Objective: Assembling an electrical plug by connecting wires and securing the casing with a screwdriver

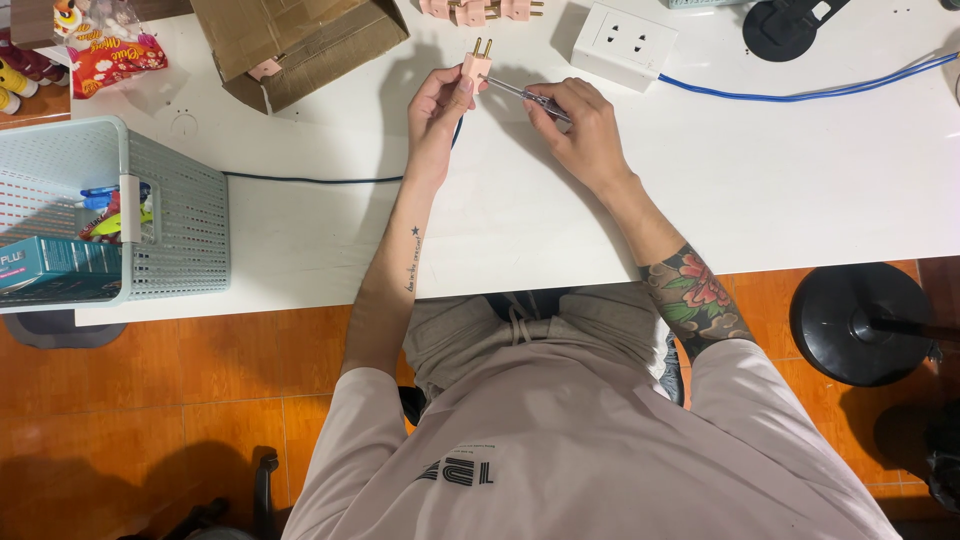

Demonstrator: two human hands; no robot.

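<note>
My left hand (435, 105) grips a small pink two-pin plug (475, 66), pins pointing away from me, above the white table (800, 200). A dark blue cable (300, 180) runs from under this hand to the left across the table. My right hand (580, 125) holds a slim screwdriver (520, 93) with a clear handle, its tip touching the side of the plug.
A grey perforated basket (170, 215) with boxes and packets stands at the left edge. An open cardboard box (300, 45) lies at the back, more pink plugs (470, 10) beside it. A white socket block (622, 42) with a blue cord (800, 95) sits back right. A black round stool (860, 320) stands on the orange floor.
</note>
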